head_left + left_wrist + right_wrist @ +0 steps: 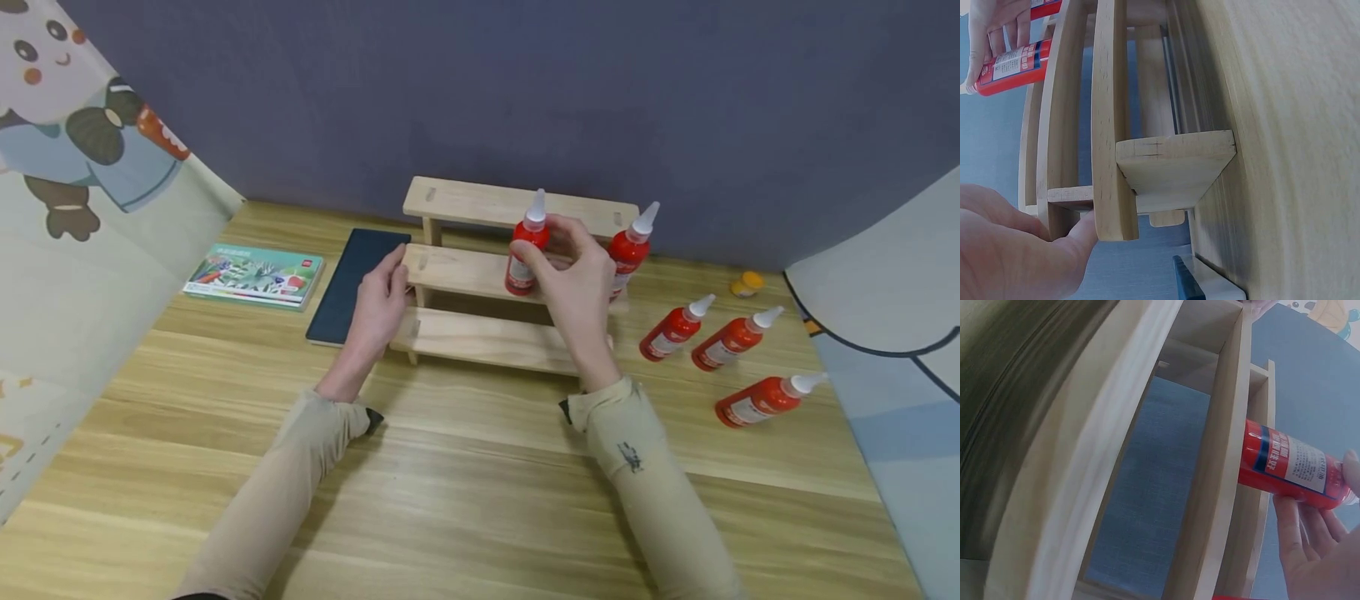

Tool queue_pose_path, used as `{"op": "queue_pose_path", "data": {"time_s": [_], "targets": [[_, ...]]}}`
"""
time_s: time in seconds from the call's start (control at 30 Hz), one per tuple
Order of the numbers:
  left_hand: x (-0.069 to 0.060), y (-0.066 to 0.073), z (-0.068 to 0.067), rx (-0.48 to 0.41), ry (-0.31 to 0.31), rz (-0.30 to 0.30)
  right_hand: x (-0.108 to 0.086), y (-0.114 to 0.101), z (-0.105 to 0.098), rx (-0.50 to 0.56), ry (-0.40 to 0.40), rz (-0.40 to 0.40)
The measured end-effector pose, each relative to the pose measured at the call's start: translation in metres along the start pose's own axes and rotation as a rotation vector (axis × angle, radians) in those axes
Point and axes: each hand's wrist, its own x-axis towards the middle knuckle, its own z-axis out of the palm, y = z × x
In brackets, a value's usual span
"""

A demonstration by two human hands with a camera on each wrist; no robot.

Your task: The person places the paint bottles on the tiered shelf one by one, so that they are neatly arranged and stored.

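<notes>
Here, a red bottle (519,273) is pinched at a wooden rack (487,338)

The right hand (577,287), spread just to the bottle's width, pinches it upright over the middle board (465,272); whether the base touches, I cannot tell. Between eight and nine o'clock from it, the left hand (379,307) grips that board's end. A second bottle (627,254) is at three o'clock; three more bottles (724,347) stand on the table (465,483) at four.
</notes>
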Motion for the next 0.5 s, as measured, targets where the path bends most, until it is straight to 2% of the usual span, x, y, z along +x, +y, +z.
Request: {"op": "queue_pose_path", "data": {"time_s": [0.33,0.5], "targets": [[-0.0002,-0.0013,0.0006,0.005,0.004,0.008,-0.0046,-0.0001,-0.0028,-0.052,-0.005,-0.019],[-0.0007,-0.0018,0.0003,0.001,0.009,0.000,-0.0083,-0.0002,-0.0053,0.012,-0.016,-0.020]]}}
